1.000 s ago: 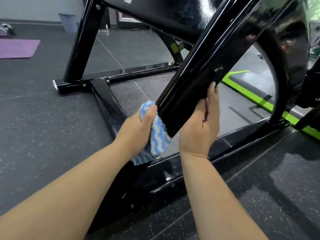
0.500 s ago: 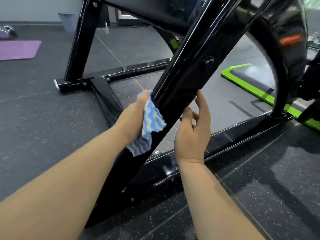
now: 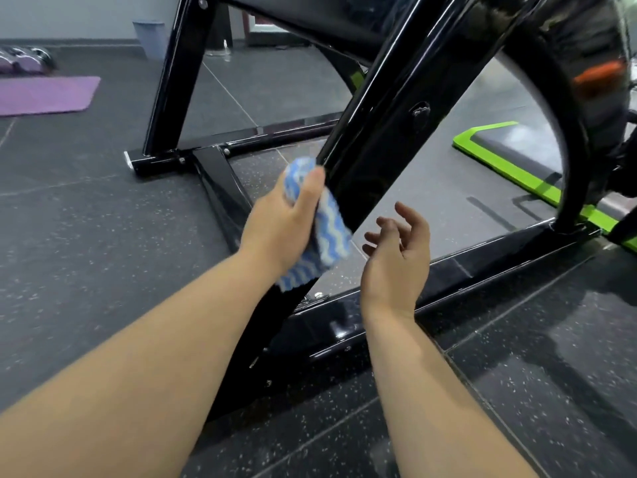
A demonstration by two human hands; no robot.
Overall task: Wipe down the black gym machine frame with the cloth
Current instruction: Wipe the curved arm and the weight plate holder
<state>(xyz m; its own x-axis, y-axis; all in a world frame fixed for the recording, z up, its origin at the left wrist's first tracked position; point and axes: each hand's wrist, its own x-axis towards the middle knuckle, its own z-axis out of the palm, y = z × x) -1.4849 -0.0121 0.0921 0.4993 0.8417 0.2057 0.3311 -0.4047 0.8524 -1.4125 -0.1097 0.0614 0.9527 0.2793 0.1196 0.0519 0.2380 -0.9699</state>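
The black gym machine frame [image 3: 396, 132] is showing off that glossy painted steel, all flat-sided tubes throwing back reflections. One fat diagonal beam [image 3: 372, 174] is running from top right down to lower left, with a small round bolt [image 3: 418, 110] sitting on its face. A curved black guard [image 3: 565, 98] is arcing down on the right and meeting the long base rail [image 3: 482, 257], which is lying on the floor.

The cloth [image 3: 331, 232] is a thin, soft one with wavy blue and white stripes, bunched up and a bit crumpled. The left hand [image 3: 286, 222] is gripping it, thumb lying over the top and fingers wrapped round behind, and it's pressing the wad against the left edge of the beam about halfway down. A loose corner is hanging below the wrist.

The right hand [image 3: 396, 257] is holding nothing. It's hovering just under the beam's other edge with fingers loosely curled and spread apart, near the metal but not looking like it's touching.

The floor [image 3: 86, 253] is dark rubber tile with pale speckles. A purple mat [image 3: 44, 94] is lying flat at far left, and a grey platform with a lime green edge [image 3: 510, 157] is sitting behind the frame. A pale bin [image 3: 150, 37] is standing by the back wall; can't tell what's in it.
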